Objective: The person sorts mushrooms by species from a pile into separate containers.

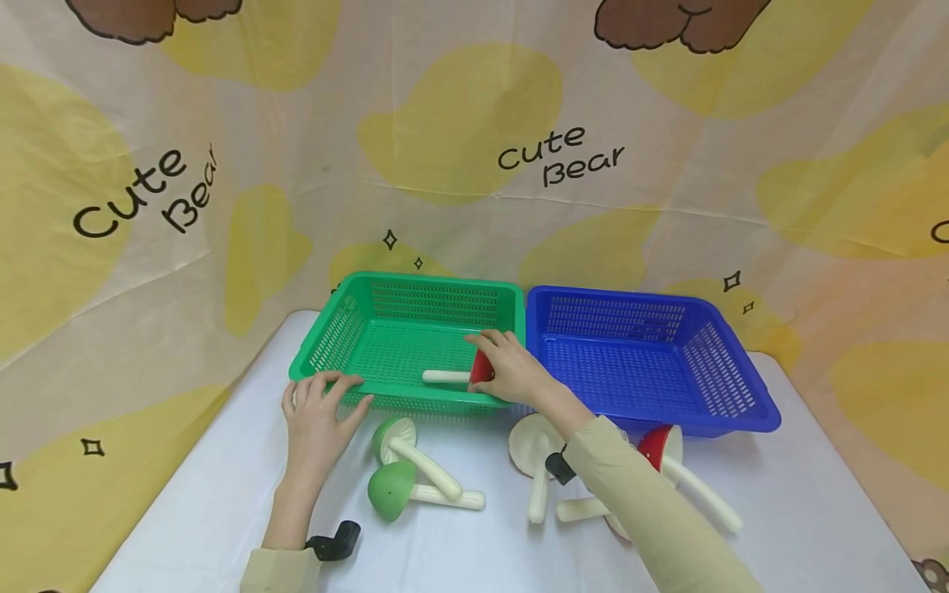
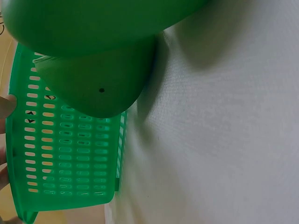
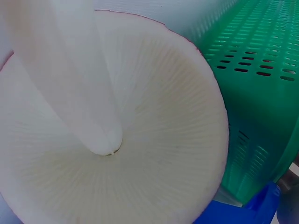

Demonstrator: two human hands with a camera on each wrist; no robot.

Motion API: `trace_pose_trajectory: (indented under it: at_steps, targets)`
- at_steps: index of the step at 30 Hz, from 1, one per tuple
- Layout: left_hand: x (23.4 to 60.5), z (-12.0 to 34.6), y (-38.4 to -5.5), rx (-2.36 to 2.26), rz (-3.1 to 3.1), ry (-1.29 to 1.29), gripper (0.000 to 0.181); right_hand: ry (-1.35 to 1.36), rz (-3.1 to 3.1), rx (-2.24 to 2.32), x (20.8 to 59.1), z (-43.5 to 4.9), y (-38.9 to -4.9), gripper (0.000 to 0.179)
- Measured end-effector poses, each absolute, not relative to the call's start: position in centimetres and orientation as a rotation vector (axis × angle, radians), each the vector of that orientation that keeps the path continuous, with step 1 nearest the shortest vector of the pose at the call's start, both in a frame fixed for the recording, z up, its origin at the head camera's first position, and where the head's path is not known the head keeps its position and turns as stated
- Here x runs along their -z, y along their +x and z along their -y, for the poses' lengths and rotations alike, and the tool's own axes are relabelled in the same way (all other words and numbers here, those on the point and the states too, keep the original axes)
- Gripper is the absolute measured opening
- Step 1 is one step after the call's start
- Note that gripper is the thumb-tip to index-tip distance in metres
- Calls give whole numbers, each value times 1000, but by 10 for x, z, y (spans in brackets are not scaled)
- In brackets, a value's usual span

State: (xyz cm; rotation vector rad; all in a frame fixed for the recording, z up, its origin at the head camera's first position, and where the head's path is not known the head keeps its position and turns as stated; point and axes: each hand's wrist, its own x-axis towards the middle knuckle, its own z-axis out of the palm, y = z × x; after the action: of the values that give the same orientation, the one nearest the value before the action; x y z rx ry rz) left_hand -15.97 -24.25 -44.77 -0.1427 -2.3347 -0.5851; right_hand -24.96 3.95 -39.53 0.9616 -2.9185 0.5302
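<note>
Near the centre of the frame, the right hand (image 1: pixel 511 372) has its grip pinching a red-capped toy mushroom (image 1: pixel 461 376) by the cap, over the near right part of the green plastic basket (image 1: pixel 393 350). At centre left, the left hand (image 1: pixel 317 418), grip spread, touches that basket's near rim. Green-capped toy mushrooms (image 1: pixel 393 491) lie on the bench (image 1: pixel 430 564), lower centre.

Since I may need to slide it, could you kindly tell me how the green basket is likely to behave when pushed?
The green basket is probably light for its size, given its many slots. It seems unlikely to tip, being wide and low. Pushed toward the blue basket, it may nudge that one, since their rims sit side by side.
</note>
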Motion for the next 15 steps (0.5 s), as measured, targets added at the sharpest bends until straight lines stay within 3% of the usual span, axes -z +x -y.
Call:
trace_pose_trajectory:
  at_steps: [6, 15]
  targets:
    - [448, 242, -160, 588, 2339, -142, 30, 978, 2906, -541, 393, -42, -248, 75]
    - [448, 243, -159, 597, 2354, -135, 31, 1006, 2827, -494, 379, -47, -242, 57]
